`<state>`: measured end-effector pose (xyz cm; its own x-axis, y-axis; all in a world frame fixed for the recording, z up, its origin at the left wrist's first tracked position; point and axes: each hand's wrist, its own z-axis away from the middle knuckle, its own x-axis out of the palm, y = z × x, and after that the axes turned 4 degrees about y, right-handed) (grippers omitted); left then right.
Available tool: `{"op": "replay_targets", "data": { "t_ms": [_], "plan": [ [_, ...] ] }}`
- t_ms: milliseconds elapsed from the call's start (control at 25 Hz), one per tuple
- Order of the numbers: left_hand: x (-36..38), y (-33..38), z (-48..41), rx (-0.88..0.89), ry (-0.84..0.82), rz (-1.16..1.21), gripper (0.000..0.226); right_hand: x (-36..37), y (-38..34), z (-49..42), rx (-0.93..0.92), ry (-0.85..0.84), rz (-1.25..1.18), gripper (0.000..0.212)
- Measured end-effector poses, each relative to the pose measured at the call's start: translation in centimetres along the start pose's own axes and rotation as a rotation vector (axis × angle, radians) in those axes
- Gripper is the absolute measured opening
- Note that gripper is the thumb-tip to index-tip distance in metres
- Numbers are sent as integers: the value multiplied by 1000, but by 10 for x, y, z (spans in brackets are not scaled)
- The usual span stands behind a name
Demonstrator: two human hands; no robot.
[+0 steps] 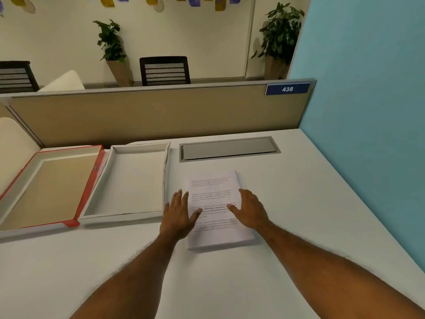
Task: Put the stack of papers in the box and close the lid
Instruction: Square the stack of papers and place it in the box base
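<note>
Papers (212, 199) lie flat on the desk (299, 203), between the two hands and partly under their fingertips; stack looks squared, printed side up, not lifted. Left hand (180, 215) sits at the stack's left edge, fingers spread wide, thumb tip over the sheet; right hand (251, 211) sits at the right edge, fingers loosely spread, thumb (232, 209) reaching onto the text; neither hand grips anything; whether palms press the desk, cannot tell.

Box (128, 185) is open and empty, just beyond the left hand's fingertips, to their left; its near wall nearly level with the left wrist. Lid (48, 183), red-edged, lies folded back flat further left of the box, well away from both hands.

Step in hand, by my reading: pick-up of the stack, hands framing it; nothing transferred yet. Next move calls for fingers sliding under both long edges, pinching the whole stack so no sheets fan out, then carrying left over the box wall; lid comes last.

Long axis of stack runs away from the person, tilted slightly; text top points away, toward the partition (149, 111); box long axis runs roughly the same way, so little turning should be needed.
</note>
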<state>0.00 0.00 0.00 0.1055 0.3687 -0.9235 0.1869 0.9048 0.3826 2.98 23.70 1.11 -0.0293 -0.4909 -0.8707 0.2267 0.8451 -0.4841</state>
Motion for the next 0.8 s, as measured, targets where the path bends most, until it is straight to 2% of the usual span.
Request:
{"op": "replay_targets", "data": {
  "t_ms": [160, 280, 360, 480, 600, 720, 800],
  "plan": [
    [16, 0, -4, -157, -144, 159, 91, 4, 2, -11, 193, -64, -103, 78],
    [23, 1, -12, -250, -141, 415, 90, 10, 6, -15, 295, -90, -185, 81],
    [25, 3, -19, -257, -112, 493, 84, 14, 5, -17, 301, -78, -229, 79],
    [27, 4, -27, -301, -79, 473, 74, 20, 1, -24, 339, -37, -293, 81],
    [25, -4, -36, -269, -91, 342, 69, 15, -2, -37, 513, -27, -435, 82],
    [26, -8, -39, -233, -108, 225, 72, 14, 1, -47, 629, -77, -603, 66],
    [27, -8, -40, -243, -106, 223, 78, 17, 2, -49, 647, -96, -612, 57]
  ]
}}
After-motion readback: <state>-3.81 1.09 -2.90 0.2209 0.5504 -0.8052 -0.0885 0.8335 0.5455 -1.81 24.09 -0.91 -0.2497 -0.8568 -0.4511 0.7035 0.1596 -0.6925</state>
